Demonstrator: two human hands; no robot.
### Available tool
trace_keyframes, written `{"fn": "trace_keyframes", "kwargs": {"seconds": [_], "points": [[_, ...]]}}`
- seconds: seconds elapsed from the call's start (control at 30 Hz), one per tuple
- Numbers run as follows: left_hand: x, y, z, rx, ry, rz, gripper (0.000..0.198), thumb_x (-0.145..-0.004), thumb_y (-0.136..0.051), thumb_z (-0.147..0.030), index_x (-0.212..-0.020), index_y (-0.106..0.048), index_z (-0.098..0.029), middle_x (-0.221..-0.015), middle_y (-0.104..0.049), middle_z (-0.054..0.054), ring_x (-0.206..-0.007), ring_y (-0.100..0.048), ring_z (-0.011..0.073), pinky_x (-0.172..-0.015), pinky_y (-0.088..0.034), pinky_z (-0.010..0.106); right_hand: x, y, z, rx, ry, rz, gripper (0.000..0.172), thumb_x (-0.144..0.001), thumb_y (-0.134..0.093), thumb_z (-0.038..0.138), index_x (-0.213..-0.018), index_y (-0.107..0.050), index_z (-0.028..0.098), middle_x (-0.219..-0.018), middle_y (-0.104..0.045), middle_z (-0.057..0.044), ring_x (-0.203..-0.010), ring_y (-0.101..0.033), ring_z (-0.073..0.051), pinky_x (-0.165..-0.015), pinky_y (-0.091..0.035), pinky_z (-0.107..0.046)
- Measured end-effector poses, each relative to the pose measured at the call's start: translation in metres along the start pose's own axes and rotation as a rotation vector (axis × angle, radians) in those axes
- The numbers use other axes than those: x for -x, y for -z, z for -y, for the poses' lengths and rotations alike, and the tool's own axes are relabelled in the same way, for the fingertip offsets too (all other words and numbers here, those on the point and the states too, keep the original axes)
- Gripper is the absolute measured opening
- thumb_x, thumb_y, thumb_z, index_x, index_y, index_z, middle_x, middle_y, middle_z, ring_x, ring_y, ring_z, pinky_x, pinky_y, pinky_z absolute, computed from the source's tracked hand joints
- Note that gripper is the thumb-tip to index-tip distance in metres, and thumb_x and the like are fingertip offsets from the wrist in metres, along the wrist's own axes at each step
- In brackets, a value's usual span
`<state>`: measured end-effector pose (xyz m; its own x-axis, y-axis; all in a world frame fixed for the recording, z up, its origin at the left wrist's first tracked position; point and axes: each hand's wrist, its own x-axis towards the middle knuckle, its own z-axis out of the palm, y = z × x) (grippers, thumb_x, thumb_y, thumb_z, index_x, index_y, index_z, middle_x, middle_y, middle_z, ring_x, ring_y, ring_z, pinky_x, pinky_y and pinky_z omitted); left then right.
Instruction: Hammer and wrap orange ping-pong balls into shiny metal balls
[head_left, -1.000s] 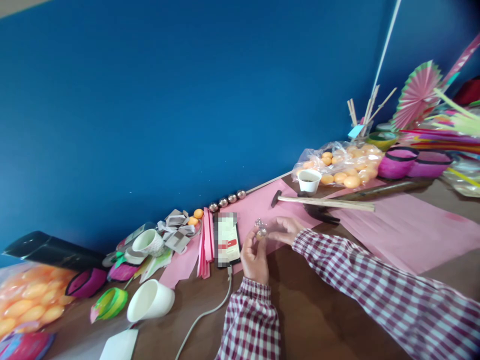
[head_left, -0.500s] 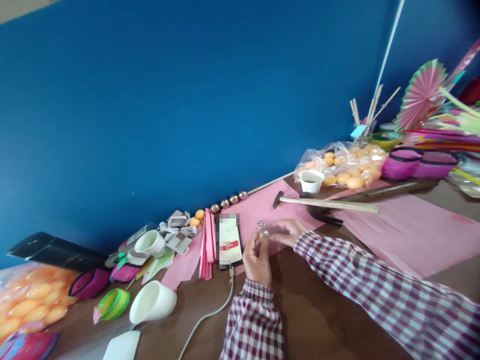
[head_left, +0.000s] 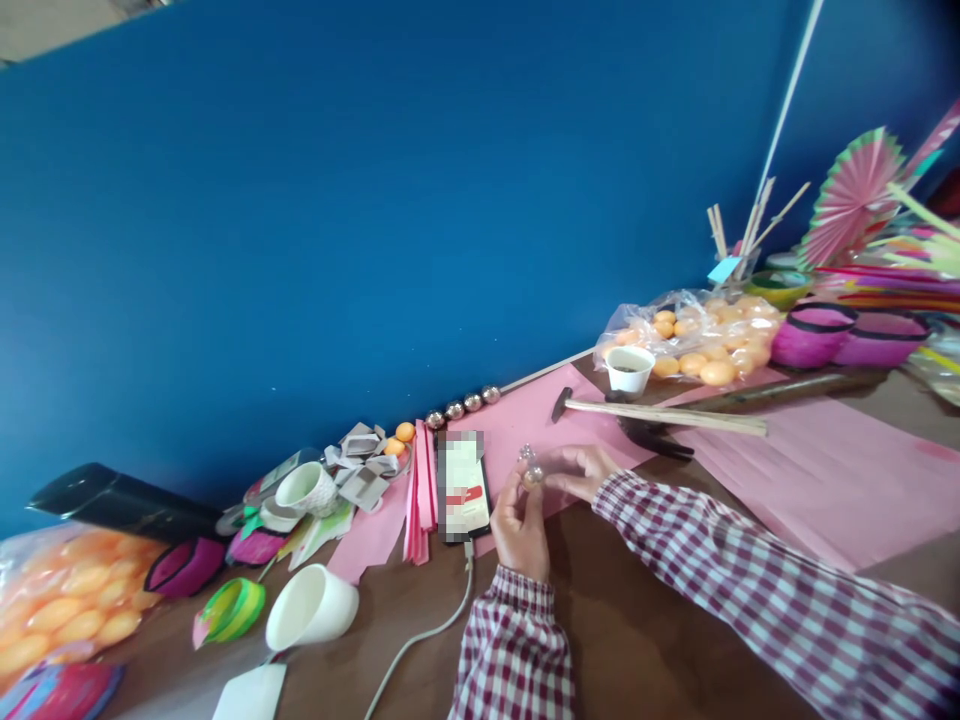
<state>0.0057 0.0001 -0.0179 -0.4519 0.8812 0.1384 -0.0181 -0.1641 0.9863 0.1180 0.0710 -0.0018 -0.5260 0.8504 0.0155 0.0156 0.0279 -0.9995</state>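
Note:
A small shiny silver ball (head_left: 533,475) with a knobbly silvery piece (head_left: 526,453) at its top is pinched upright between the fingertips of my left hand (head_left: 519,530). From the right, my right hand (head_left: 581,470) has its thumb and fingers closed against the ball's side. Both hands are above the table's front part, just right of a phone (head_left: 463,490) with a lit screen. Behind them several similar silver balls (head_left: 472,402) line up along the wall. Fine detail of the held piece is blurred.
Two hammers, one with a pale wooden handle (head_left: 675,415), lie on pink paper (head_left: 832,480) at right. Behind them stand a small white cup (head_left: 630,370) and a bag of orange balls (head_left: 697,340). A white cup (head_left: 319,610) lies tipped at left, near the phone's cable (head_left: 427,630).
The whole view has shifted slightly, so things appear a little further right and lower. Both hands keep hold of the silver ball, with almost no change in their pose.

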Motion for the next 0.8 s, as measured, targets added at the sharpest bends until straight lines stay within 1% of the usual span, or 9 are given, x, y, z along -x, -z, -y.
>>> {"fn": "trace_keyframes", "kwargs": {"seconds": [0.13,0.2,0.3,0.43,0.6,0.7,0.8], "points": [[0.0,0.0,-0.002,-0.021,-0.003,0.009,0.039,-0.072,-0.06,-0.028,-0.109,-0.058,-0.017,-0.113,-0.059,0.01,-0.11,-0.049,0.0243,-0.097,-0.034,0.041,0.002,-0.001,0.0,-0.004,-0.012,-0.021,0.04,-0.062,-0.066,0.035,-0.096,-0.062,0.013,-0.093,-0.067,-0.01,-0.083,-0.063,-0.022,-0.073,-0.053,-0.038],[0.0,0.0,-0.005,-0.042,-0.01,0.009,0.038,-0.072,-0.06,-0.028,-0.108,-0.059,-0.017,-0.113,-0.059,0.009,-0.11,-0.05,0.0239,-0.097,-0.035,0.04,0.003,-0.002,0.002,0.008,0.002,-0.038,0.04,-0.063,-0.066,0.036,-0.096,-0.062,0.013,-0.092,-0.067,-0.01,-0.082,-0.063,-0.022,-0.071,-0.053,-0.037],[0.001,-0.001,-0.009,-0.067,-0.017,0.001,0.037,-0.071,-0.06,-0.029,-0.106,-0.06,-0.017,-0.113,-0.06,0.009,-0.109,-0.051,0.0238,-0.096,-0.036,0.04,0.004,-0.002,0.005,0.024,0.007,-0.049,0.038,-0.063,-0.065,0.037,-0.094,-0.062,0.014,-0.09,-0.068,-0.009,-0.081,-0.064,-0.021,-0.073,-0.052,-0.037],[0.002,-0.002,-0.012,-0.06,0.007,0.024,0.037,-0.072,-0.059,-0.029,-0.107,-0.059,-0.017,-0.113,-0.059,0.009,-0.107,-0.052,0.0236,-0.094,-0.038,0.039,0.003,0.0,0.005,0.027,0.021,-0.039,0.036,-0.063,-0.066,0.037,-0.09,-0.062,0.014,-0.089,-0.068,-0.008,-0.084,-0.063,-0.021,-0.079,-0.05,-0.038],[0.0,-0.001,-0.006,0.025,0.022,0.028,0.038,-0.072,-0.06,-0.03,-0.108,-0.058,-0.017,-0.116,-0.058,0.01,-0.112,-0.049,0.0231,-0.097,-0.036,0.038,0.003,-0.002,0.002,0.001,0.09,-0.022,0.034,-0.065,-0.064,0.035,-0.092,-0.059,0.014,-0.092,-0.067,-0.009,-0.087,-0.062,-0.021,-0.081,-0.049,-0.038],[-0.001,-0.001,-0.003,0.105,0.046,0.022,0.038,-0.074,-0.058,-0.031,-0.11,-0.057,-0.017,-0.115,-0.058,0.01,-0.11,-0.05,0.0229,-0.095,-0.038,0.037,0.005,-0.004,0.001,0.018,0.134,-0.012,0.034,-0.067,-0.063,0.031,-0.096,-0.057,0.015,-0.099,-0.064,-0.01,-0.092,-0.06,-0.022,-0.083,-0.049,-0.037],[-0.001,-0.001,-0.003,0.168,0.066,0.031,0.039,-0.074,-0.057,-0.032,-0.111,-0.056,-0.017,-0.115,-0.058,0.011,-0.108,-0.052,0.0226,-0.092,-0.041,0.036,0.008,-0.006,0.001,0.07,0.162,-0.037,0.031,-0.068,-0.063,0.029,-0.095,-0.055,0.016,-0.1,-0.063,-0.01,-0.089,-0.061,-0.021,-0.079,-0.05,-0.035]]}}
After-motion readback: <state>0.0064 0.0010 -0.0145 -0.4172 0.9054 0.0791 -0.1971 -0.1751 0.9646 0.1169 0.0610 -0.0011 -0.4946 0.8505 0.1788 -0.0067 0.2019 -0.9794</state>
